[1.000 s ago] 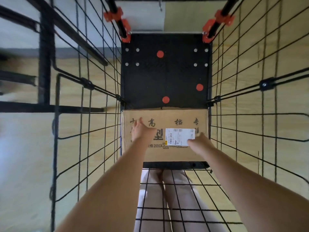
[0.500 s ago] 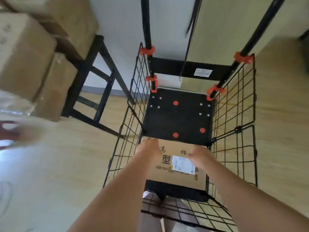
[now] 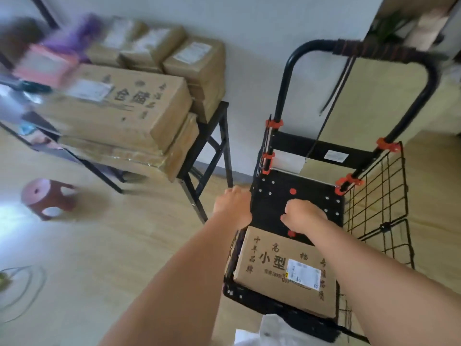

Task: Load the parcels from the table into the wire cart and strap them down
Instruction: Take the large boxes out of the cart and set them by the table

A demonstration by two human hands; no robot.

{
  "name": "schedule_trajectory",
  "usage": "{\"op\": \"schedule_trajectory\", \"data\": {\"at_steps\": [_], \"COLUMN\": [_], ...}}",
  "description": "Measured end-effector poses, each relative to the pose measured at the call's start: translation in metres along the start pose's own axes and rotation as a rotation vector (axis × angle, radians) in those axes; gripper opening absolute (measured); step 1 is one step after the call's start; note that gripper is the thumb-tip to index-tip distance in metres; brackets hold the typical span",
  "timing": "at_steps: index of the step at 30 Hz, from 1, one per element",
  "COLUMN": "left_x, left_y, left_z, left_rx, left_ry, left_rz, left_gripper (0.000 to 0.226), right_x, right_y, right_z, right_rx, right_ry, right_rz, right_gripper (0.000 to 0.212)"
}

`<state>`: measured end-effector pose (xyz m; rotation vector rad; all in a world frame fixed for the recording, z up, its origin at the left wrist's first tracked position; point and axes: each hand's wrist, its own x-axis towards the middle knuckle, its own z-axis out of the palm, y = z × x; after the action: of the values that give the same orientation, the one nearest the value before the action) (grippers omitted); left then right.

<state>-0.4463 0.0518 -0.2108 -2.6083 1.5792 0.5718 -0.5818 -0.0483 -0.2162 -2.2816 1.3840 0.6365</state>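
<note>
Against the pale wall on the left, a black-framed table (image 3: 215,136) carries a stack of brown cardboard parcels (image 3: 174,68). The biggest of them, a long flat carton (image 3: 119,108) with dark printed characters and a white label, lies across the top of the pile. To the right of the table stands the wire cart (image 3: 374,196): black grid sides, a black hoop handle (image 3: 311,44) with dark cord wound round its top bar, orange clips (image 3: 274,123) joining mesh to frame, and a black base plate (image 3: 272,196) dotted with silver rivets and red spots.

One parcel (image 3: 269,260) lies flat on the near half of that base, tight between the wire sides, the far half of the plate bare beyond it. It is a plain brown carton printed with dark characters and has a white shipping label (image 3: 303,273) stuck near its right end.

A reddish-brown plastic stool (image 3: 48,198) sits on the wooden floor, left of the table legs.

Both bare forearms reach forward. The right hand (image 3: 305,218) hovers over the base plate just past the parcel's far edge, fingers loosely curled with nothing in them. The left hand (image 3: 233,208) is at the cart's left wire side; its fingers are hidden behind the back of the hand, so whether it grips the mesh I cannot tell.
</note>
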Motion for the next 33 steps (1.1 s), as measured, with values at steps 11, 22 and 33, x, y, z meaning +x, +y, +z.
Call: {"op": "schedule_trajectory", "data": {"at_steps": [11, 22, 33], "left_x": [-0.092, -0.13, -0.098], "left_y": [-0.158, -0.261, -0.328], "left_z": [-0.02, -0.065, -0.119], "left_rx": [-0.03, -0.273, -0.377], "left_ry": [0.002, 0.288, 0.435], "left_rz": [-0.131, -0.312, -0.436], "left_gripper": [0.052, 0.04, 0.034], "right_x": [-0.061, -0.101, -0.073], "right_y": [-0.155, -0.279, -0.354], "right_z": [0.021, 0.014, -0.024], "right_rx": [-0.079, 0.004, 0.223], "right_ry": [0.118, 0.334, 0.552], "right_rz": [-0.142, -0.231, -0.289], "right_gripper": [0.016, 0.013, 0.049]}}
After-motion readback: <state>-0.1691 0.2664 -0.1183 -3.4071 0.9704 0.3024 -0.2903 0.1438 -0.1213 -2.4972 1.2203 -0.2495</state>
